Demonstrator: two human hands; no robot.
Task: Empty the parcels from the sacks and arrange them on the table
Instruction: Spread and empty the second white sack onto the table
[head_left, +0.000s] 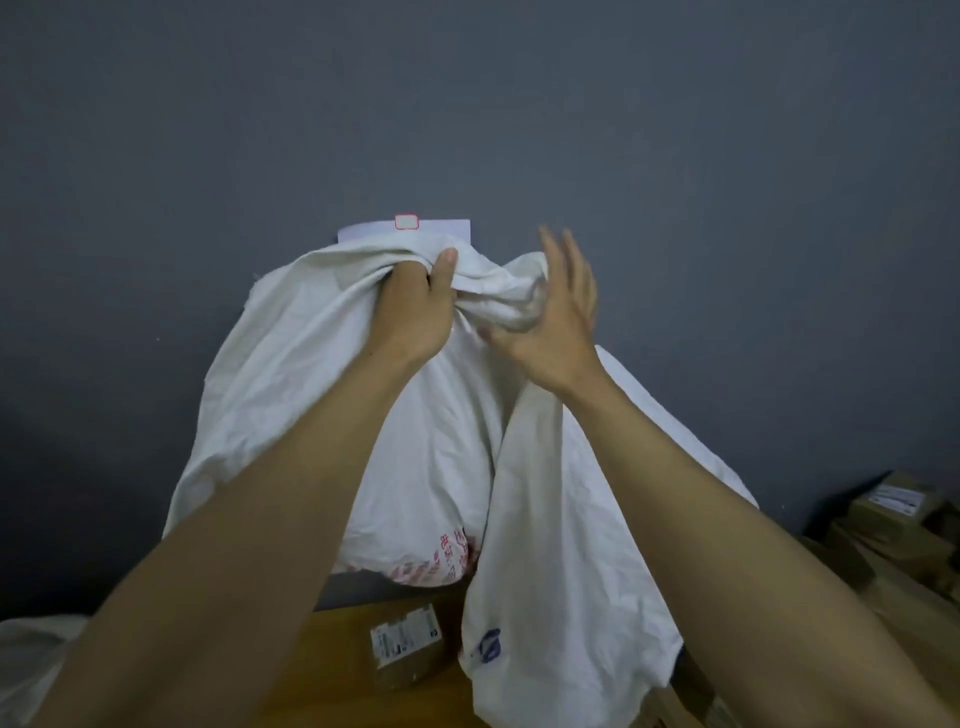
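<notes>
The raised sack (270, 389) curtains the table (327, 701), a parcel (408, 647) beneath.

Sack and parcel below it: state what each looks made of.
The sack is matte off-white cloth, likely woven: it bunches into folds where the left hand grips it. The parcel looks like matte brown cardboard with a white printed label.
</notes>
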